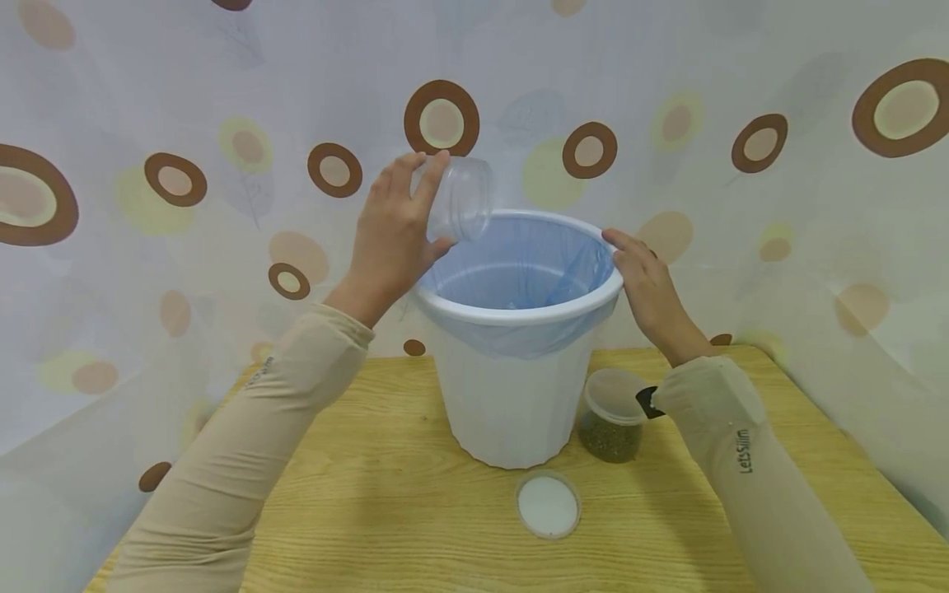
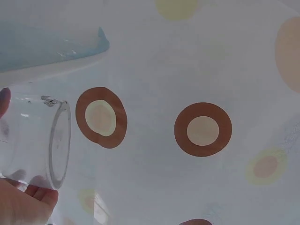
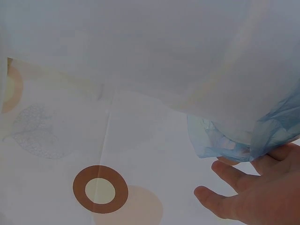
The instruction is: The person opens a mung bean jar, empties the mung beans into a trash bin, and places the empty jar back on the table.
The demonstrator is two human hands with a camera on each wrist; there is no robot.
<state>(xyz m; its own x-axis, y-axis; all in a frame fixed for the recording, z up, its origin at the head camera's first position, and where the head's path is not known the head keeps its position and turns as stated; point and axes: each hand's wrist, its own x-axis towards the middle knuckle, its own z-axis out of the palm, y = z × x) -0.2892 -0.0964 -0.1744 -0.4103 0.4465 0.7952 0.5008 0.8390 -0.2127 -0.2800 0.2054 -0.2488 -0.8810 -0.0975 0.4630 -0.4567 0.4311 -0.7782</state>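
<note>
My left hand (image 1: 393,222) grips a clear plastic jar (image 1: 463,199) above the left rim of a white trash bin (image 1: 511,403). The jar lies on its side, its mouth turned right over the bin. A few dark specks cling inside it near the mouth, as the jar (image 2: 33,136) shows in the left wrist view. Blue bag lining (image 1: 511,268) covers the bin's inside and folds over the rim. My right hand (image 1: 652,292) rests on the bin's right rim with fingers extended; in the right wrist view, those fingers (image 3: 234,180) lie by the blue bag.
A tub (image 1: 611,428) with a translucent lid and dark, grainy contents stands right of the bin, below my right wrist. In front of the bin a round white lid (image 1: 547,506) lies on the wooden table (image 1: 371,494). A patterned sheet (image 1: 504,49) hangs behind.
</note>
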